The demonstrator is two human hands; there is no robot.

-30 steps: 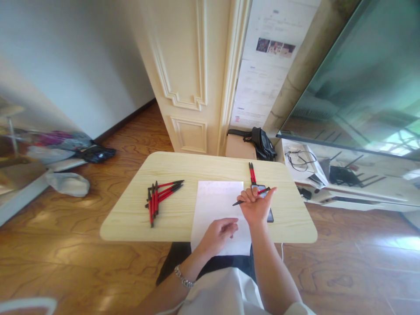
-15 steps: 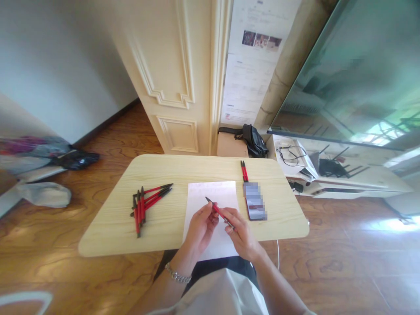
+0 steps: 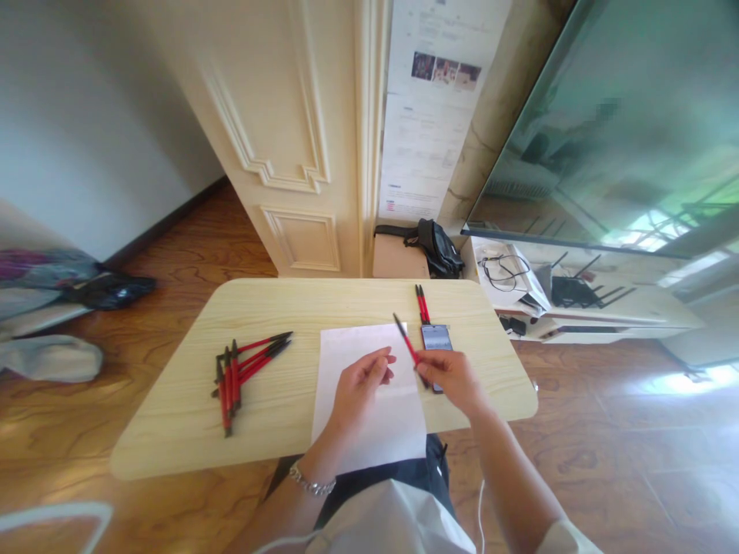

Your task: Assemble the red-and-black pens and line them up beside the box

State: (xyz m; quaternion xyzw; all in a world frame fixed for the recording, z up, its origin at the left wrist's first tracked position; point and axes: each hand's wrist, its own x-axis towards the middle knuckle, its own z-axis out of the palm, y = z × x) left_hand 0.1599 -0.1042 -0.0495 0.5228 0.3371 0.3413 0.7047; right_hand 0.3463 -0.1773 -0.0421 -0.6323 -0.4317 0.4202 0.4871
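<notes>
Pale wood worktop: right hand pinches a red pen by its near end, over the paper. Left hand is loosely curled and empty, resting on the paper. I'd grip nearer mid-barrel for steadiness.

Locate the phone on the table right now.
In the head view, the phone lies right of the white sheet, just nearer than two red pens, its near end hidden by the right hand.
</notes>
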